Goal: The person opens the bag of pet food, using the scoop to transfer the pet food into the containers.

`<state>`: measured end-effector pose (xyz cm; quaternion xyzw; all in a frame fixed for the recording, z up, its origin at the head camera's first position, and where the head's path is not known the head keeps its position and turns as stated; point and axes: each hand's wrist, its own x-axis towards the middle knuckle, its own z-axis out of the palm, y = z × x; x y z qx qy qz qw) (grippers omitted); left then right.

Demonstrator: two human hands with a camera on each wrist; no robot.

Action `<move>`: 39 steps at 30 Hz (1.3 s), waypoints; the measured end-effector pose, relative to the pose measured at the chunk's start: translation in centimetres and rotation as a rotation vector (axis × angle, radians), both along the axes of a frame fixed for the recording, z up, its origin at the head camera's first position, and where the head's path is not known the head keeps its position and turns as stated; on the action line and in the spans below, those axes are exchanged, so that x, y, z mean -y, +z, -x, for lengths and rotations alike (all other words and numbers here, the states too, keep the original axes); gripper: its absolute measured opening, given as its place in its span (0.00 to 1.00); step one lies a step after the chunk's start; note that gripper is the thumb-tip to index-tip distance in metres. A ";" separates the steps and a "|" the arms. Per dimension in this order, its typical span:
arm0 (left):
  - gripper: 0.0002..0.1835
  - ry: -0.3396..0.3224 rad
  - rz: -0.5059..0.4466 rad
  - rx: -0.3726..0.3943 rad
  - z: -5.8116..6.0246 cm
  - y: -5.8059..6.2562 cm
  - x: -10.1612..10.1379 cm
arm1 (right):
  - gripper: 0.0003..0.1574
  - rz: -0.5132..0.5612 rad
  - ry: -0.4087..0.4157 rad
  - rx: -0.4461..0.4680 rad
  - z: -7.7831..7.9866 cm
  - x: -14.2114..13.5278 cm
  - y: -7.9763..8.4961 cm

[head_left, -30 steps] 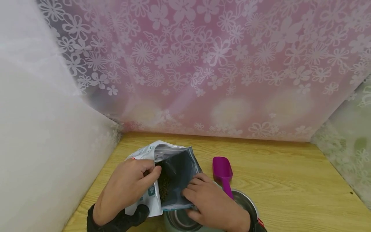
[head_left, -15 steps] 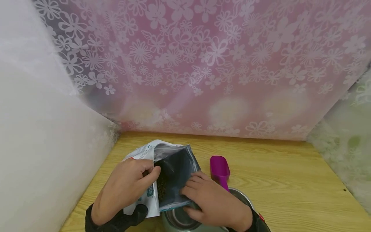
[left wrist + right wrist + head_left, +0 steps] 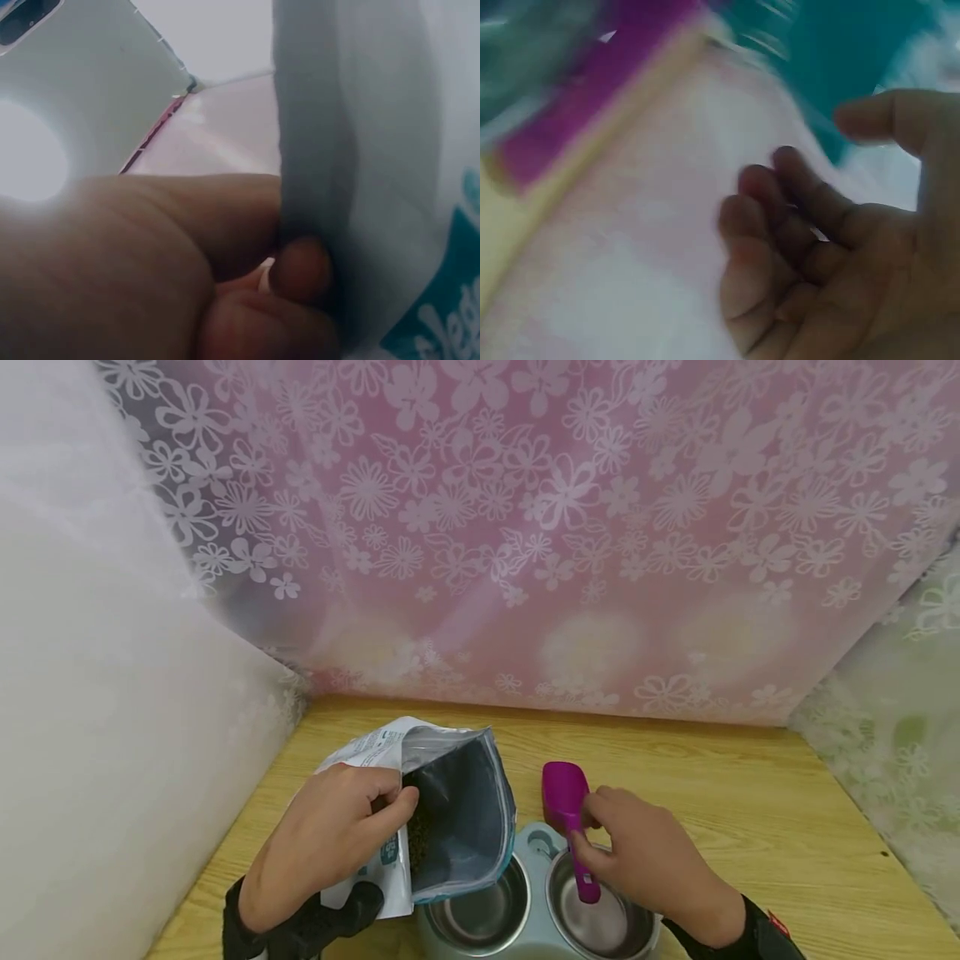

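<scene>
My left hand [image 3: 330,835] pinches the near edge of a white and teal foil pouch [image 3: 390,868] between thumb and fingers. The pouch stands with its mouth wide, showing a silver lining and some brown-green granules [image 3: 418,843] inside. In the left wrist view, its white side [image 3: 390,150] fills the right. My right hand [image 3: 648,852] is at the handle of a magenta scoop [image 3: 566,789], thumb and fingertips on either side. In the right wrist view, the right hand's fingers are loosely bent, apart from the thumb, with nothing visible between them; the scoop [image 3: 600,90] is blurred.
Below the scoop handle sits a pale blue double-bowl holder [image 3: 536,893] with two steel bowls, the left one [image 3: 483,914] partly behind the pouch. They stand on a wood-grain table [image 3: 750,827]. A pink flowered curtain [image 3: 525,527] rises behind, with a white sheet [image 3: 135,693] at left.
My right hand has left the pouch's right edge and moved right to the scoop handle, uncovering the double-bowl holder. The pouch mouth has rounded out. My left hand keeps its hold.
</scene>
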<state>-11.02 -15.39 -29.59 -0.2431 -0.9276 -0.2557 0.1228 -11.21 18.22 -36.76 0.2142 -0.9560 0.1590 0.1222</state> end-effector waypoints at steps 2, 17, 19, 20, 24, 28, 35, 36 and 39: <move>0.25 0.000 0.003 -0.001 0.0 0.0 0.0 | 0.18 -0.077 -0.032 0.089 0.0 -0.4 -1.1; 0.25 -0.008 -0.010 0.047 -0.1 -0.1 0.1 | 0.54 -0.142 -0.087 0.306 -0.5 -0.7 -5.1; 0.25 -0.008 -0.006 0.045 -0.1 -0.1 0.1 | 0.44 -0.137 -0.079 0.275 -0.5 -0.9 -5.3; 0.25 -0.009 -0.005 0.045 0.0 -0.1 0.1 | 0.40 -0.133 -0.081 0.267 -0.5 -0.9 -5.3; 0.25 -0.003 -0.002 0.044 0.0 -0.1 0.1 | 0.29 -0.111 -0.111 0.237 -0.3 -1.1 -5.1; 0.25 0.002 -0.001 0.044 -0.1 -0.1 0.1 | 0.19 -0.046 -0.165 0.225 0.6 -2.1 -4.8; 0.25 0.008 0.004 0.048 -0.2 0.0 0.2 | 0.07 0.172 -0.229 0.182 3.5 -5.4 -4.3; 0.25 0.006 0.003 0.049 -0.2 0.0 0.2 | 0.11 0.215 -0.237 0.178 3.7 -5.9 -4.2; 0.25 0.003 -0.002 0.051 -0.2 0.0 0.1 | 0.21 0.321 -0.265 0.132 4.0 -6.8 -3.7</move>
